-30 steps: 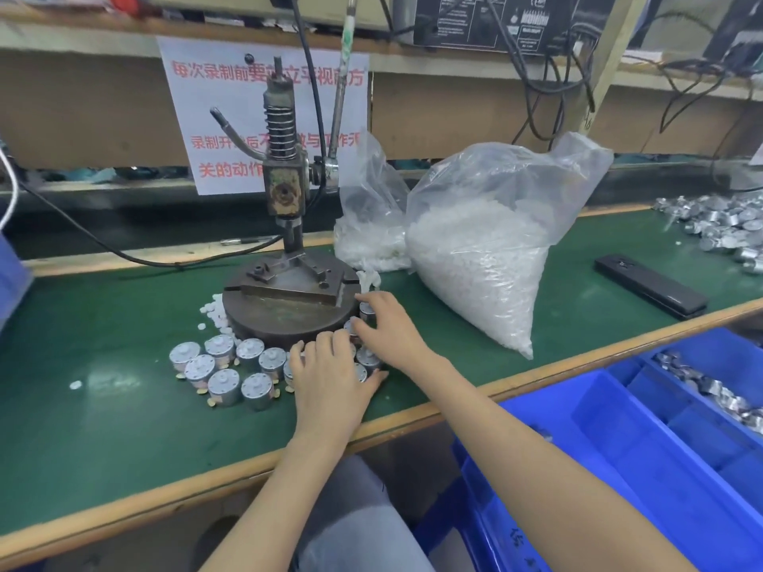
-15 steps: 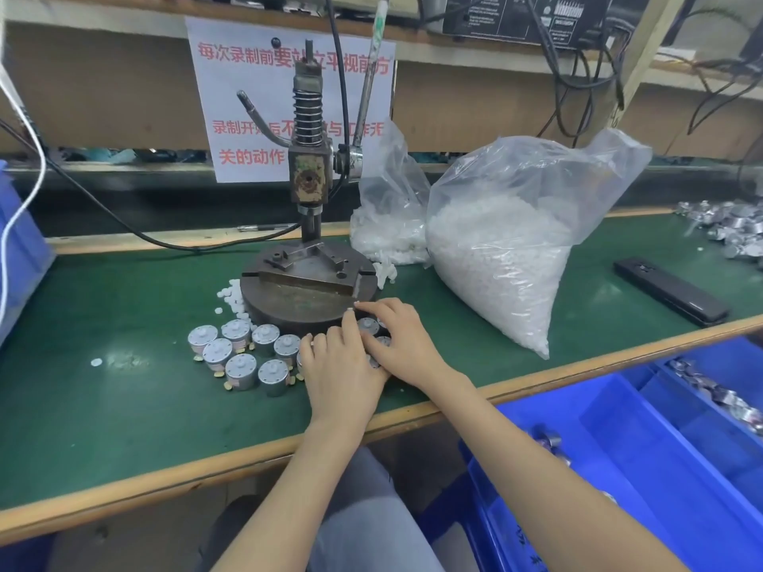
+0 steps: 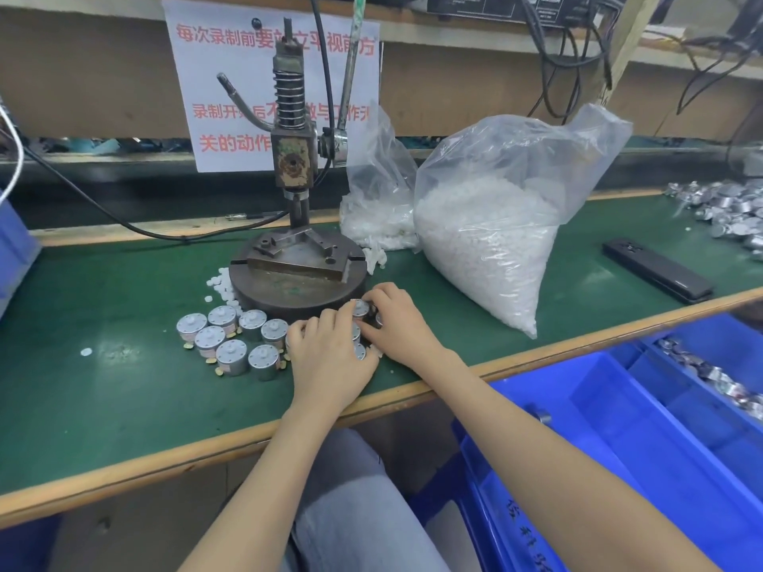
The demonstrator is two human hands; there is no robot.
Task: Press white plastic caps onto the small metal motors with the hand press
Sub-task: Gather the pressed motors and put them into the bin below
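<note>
The hand press point(image 3: 295, 192) stands on its round dark base point(image 3: 297, 289) at the middle of the green bench. Several small metal motors point(image 3: 231, 338) stand upright in a cluster left of my hands. My left hand point(image 3: 330, 357) lies over more motors in front of the base, fingers spread on them. My right hand point(image 3: 398, 319) curls its fingers round one motor point(image 3: 360, 308) at the base's front right edge. Loose white caps point(image 3: 223, 286) lie beside the base on the left. A large clear bag of white caps point(image 3: 487, 237) sits to the right.
A smaller bag of caps point(image 3: 377, 208) leans behind the press. A black flat case point(image 3: 656, 270) and a heap of metal parts point(image 3: 731, 212) lie at the right. Blue bins point(image 3: 644, 439) stand below the bench's wooden front edge point(image 3: 165, 460).
Both hands have stayed among the motors before the press base. The right hand's fingers have closed round one motor near the base edge. The view has shifted slightly.
</note>
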